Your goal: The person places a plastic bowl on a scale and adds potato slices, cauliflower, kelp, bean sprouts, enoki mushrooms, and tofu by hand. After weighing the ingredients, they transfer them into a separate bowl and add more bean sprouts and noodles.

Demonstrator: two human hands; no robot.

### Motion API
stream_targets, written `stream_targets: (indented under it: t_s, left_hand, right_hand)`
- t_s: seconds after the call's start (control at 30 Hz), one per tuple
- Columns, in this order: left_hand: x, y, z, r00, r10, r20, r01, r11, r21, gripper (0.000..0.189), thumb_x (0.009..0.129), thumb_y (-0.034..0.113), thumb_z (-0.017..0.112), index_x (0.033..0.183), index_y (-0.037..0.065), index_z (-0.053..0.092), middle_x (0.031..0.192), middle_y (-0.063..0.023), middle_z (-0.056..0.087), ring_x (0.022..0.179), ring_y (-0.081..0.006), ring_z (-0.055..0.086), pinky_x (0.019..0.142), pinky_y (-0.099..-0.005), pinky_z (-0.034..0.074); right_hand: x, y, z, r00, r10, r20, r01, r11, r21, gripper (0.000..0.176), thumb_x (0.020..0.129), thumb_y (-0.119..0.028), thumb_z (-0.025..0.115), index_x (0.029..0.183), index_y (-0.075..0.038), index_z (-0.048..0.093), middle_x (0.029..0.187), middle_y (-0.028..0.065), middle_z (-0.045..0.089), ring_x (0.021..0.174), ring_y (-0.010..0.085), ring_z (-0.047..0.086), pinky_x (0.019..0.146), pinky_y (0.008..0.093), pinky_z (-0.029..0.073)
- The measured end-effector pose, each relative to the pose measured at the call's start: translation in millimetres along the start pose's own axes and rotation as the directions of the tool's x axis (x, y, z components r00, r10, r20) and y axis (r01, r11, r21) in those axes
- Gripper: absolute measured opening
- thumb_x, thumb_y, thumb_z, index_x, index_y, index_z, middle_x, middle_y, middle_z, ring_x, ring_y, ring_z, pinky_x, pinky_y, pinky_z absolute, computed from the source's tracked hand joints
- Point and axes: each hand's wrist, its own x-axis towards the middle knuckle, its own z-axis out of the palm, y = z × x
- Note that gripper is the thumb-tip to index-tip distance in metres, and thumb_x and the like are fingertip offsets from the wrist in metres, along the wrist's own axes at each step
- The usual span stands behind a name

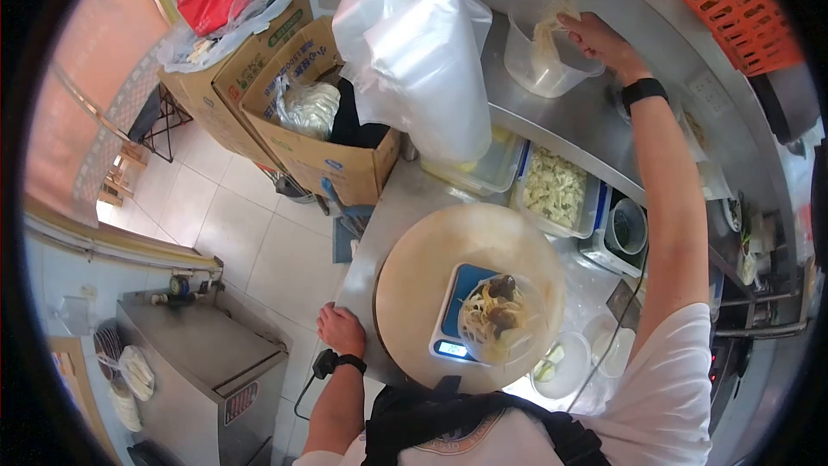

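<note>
Up on the steel shelf, my right hand (595,39) is closed on a bunch of thin pale strands (545,41). They hang into a clear plastic tub (552,79). My left hand (341,329) rests at the counter's edge, left of the round chopping board (423,267), fingers loosely bent and holding nothing. On the board stands a kitchen scale (469,280) with its display (452,349) lit. A clear bowl (523,341) on the scale contains pale shreds and dark pieces (502,319) that look like mushroom.
Behind the board are a tub of chopped pale vegetable (556,188) and a lidded clear container (483,174). Plastic bags (414,60) hang by open cardboard boxes (302,142). A white bowl (565,371) sits right of the board. An orange basket (724,0) is overhead right.
</note>
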Motion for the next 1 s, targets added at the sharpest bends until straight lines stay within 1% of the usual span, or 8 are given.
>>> stream_targets:
  t_s: [0.07, 0.2, 0.27, 0.5, 0.57, 0.77, 0.9, 1.0]
  left_hand:
    - [0, -1, -1, 1.0, 0.009, 0.0, -0.009, 1.0, -0.024, 0.021, 0.084, 0.018, 0.042, 0.096, 0.008, 0.056, 0.096, -0.0062, 0.057, 0.092, -0.0268, 0.052, 0.077, -0.0403, 0.038]
    - [0, 0, -2, 1.0, 0.014, -0.003, -0.014, 0.999, -0.035, 0.021, 0.084, 0.018, 0.042, 0.096, 0.008, 0.056, 0.096, -0.0064, 0.057, 0.092, -0.0268, 0.052, 0.077, -0.0403, 0.038]
    - [0, 1, -2, 1.0, -0.009, 0.011, 0.009, 1.0, 0.004, 0.021, 0.085, 0.018, 0.041, 0.096, 0.008, 0.056, 0.096, -0.0062, 0.057, 0.093, -0.0268, 0.052, 0.077, -0.0401, 0.038]
    - [0, 0, -4, 1.0, 0.011, 0.01, -0.011, 1.0, -0.025, 0.021, 0.084, 0.019, 0.042, 0.096, 0.009, 0.056, 0.096, -0.0058, 0.057, 0.093, -0.0262, 0.052, 0.078, -0.0397, 0.038]
    - [-1, -3, 0, 1.0, 0.009, 0.002, -0.009, 1.0, -0.017, 0.02, 0.084, 0.019, 0.042, 0.095, 0.009, 0.056, 0.095, -0.0057, 0.057, 0.092, -0.026, 0.052, 0.077, -0.0395, 0.039]
    - [-1, -5, 1, 0.998, 0.046, -0.038, -0.046, 0.999, -0.004, 0.018, 0.085, 0.019, 0.042, 0.091, 0.009, 0.055, 0.091, -0.0063, 0.056, 0.089, -0.0264, 0.053, 0.076, -0.0397, 0.04]
    - [-1, -3, 1, 1.0, 0.015, -0.028, -0.015, 1.0, -0.003, 0.02, 0.085, 0.02, 0.042, 0.093, 0.008, 0.055, 0.093, -0.0069, 0.057, 0.091, -0.027, 0.053, 0.077, -0.0414, 0.04]
    - [-2, -11, 2, 0.994, 0.106, -0.024, -0.108, 0.992, -0.072, 0.023, 0.085, 0.021, 0.041, 0.095, 0.006, 0.056, 0.095, -0.0098, 0.058, 0.091, -0.0306, 0.053, 0.078, -0.0436, 0.041]
  right_hand:
    - [-9, 0, -1, 0.992, -0.117, -0.038, 0.123, 0.94, 0.318, 0.033, 0.088, -0.036, 0.051, 0.073, -0.007, 0.046, 0.056, -0.0031, 0.038, 0.045, 0.0087, 0.033, 0.04, 0.0245, 0.026]
    - [-20, -6, -10, 0.998, 0.059, 0.015, -0.06, 0.992, 0.107, 0.03, 0.088, -0.034, 0.051, 0.074, -0.008, 0.048, 0.058, -0.0036, 0.041, 0.046, 0.0076, 0.035, 0.04, 0.0233, 0.027]
    - [-23, -10, -16, 0.992, 0.023, 0.128, -0.073, 0.914, 0.4, 0.026, 0.088, -0.032, 0.053, 0.083, -0.007, 0.053, 0.065, -0.002, 0.045, 0.049, 0.0062, 0.035, 0.043, 0.0206, 0.028]
    - [-26, -10, -25, 0.997, -0.064, -0.036, 0.072, 0.76, 0.646, 0.018, 0.088, -0.024, 0.054, 0.09, -0.006, 0.052, 0.078, 0.0011, 0.051, 0.058, 0.0058, 0.038, 0.048, 0.0178, 0.031]
    - [-32, -11, -26, 0.987, -0.081, -0.136, 0.158, 0.548, 0.822, 0.018, 0.09, -0.015, 0.05, 0.102, -0.002, 0.049, 0.081, 0.0017, 0.052, 0.06, 0.0061, 0.038, 0.049, 0.0176, 0.032]
    - [-70, -24, -29, 0.94, -0.338, 0.057, 0.052, 0.305, 0.951, 0.017, 0.093, -0.016, 0.046, 0.099, 0.0, 0.046, 0.074, 0.0016, 0.042, 0.058, 0.007, 0.034, 0.052, 0.0185, 0.031]
    - [-93, -30, -23, 0.959, -0.281, 0.04, 0.041, 0.275, 0.961, 0.018, 0.094, -0.017, 0.043, 0.1, 0.0, 0.045, 0.073, 0.0003, 0.038, 0.057, 0.0074, 0.031, 0.052, 0.0184, 0.03]
    - [-138, -45, -18, 0.888, -0.435, 0.148, -0.119, 0.093, 0.988, 0.023, 0.093, -0.014, 0.042, 0.11, 0.002, 0.045, 0.078, 0.0013, 0.044, 0.059, 0.0078, 0.038, 0.054, 0.0181, 0.035]
